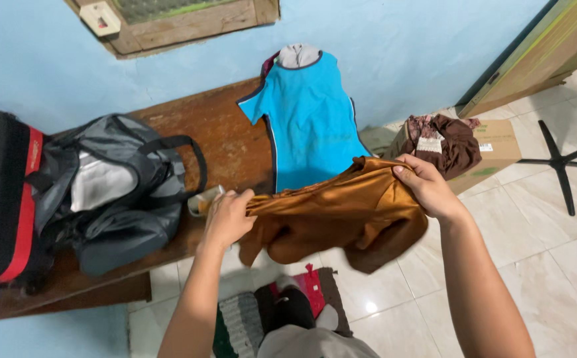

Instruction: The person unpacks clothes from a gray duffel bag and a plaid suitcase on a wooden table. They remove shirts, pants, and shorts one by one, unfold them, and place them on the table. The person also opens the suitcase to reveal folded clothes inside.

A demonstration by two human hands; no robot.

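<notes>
I hold a shiny orange-brown garment (pixel 338 215) stretched between both hands, above the floor in front of a wooden bench (pixel 215 132). My left hand (pixel 227 219) grips its left edge near the bench's front edge. My right hand (pixel 424 185) pinches the upper right edge, with the cloth hanging folded below it. A bright blue shirt with a grey collar (pixel 308 116) lies spread over the bench's right end, just behind the orange garment.
A grey backpack (pixel 113 189) and a black bag with red trim (pixel 3 199) sit on the bench's left part. A cardboard box (pixel 500 149) with brown clothes (pixel 447 142) stands on the tiled floor at right. A small mat (pixel 288 305) lies below. A black stand base (pixel 560 162) is far right.
</notes>
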